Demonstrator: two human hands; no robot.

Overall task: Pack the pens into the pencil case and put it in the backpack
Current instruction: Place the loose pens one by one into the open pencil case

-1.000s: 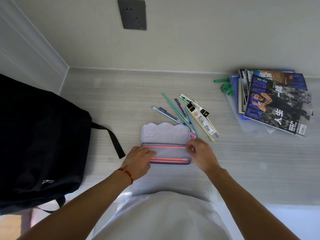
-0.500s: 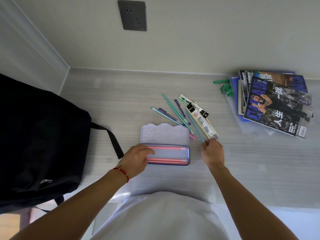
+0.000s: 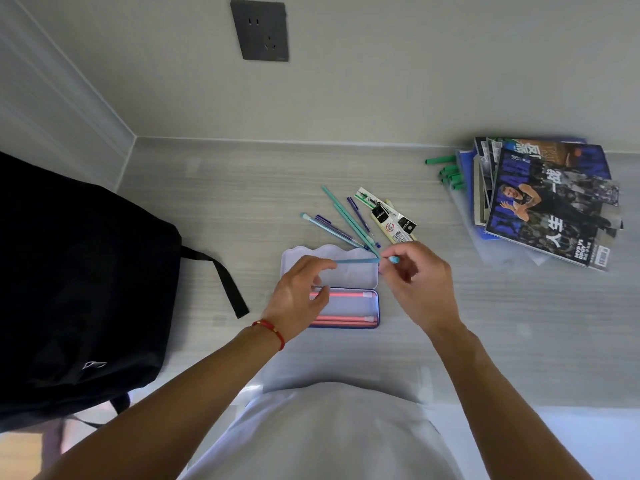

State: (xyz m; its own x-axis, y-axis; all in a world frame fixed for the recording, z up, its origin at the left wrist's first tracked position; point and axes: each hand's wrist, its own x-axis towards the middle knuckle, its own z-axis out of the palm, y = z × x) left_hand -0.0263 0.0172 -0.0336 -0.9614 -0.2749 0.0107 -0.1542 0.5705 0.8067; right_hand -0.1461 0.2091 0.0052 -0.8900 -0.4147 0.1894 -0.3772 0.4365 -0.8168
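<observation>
An open tin pencil case (image 3: 375, 306) lies on the desk in front of me, its pale lid (image 3: 360, 275) folded back. Pink pens (image 3: 346, 294) lie inside the tray. My right hand (image 3: 417, 284) pinches a teal pen (image 3: 356, 260) by its right end and holds it level above the lid. My left hand (image 3: 299, 294) hovers over the left part of the case with its fingertips at the pen's left end. Several more pens (image 3: 346, 223) and packaged refills (image 3: 389, 218) lie just behind the case. A black backpack (image 3: 79, 289) stands at the left.
A stack of magazines (image 3: 547, 202) lies at the far right with green markers (image 3: 446, 171) beside it. The backpack's strap (image 3: 225, 278) trails on the desk toward the case. A wall socket (image 3: 261, 29) is on the wall behind.
My right hand reached to the loose pens, picked up a teal one and brought it over the case lid. My left hand lifted from the case's edge toward the pen's other end.
</observation>
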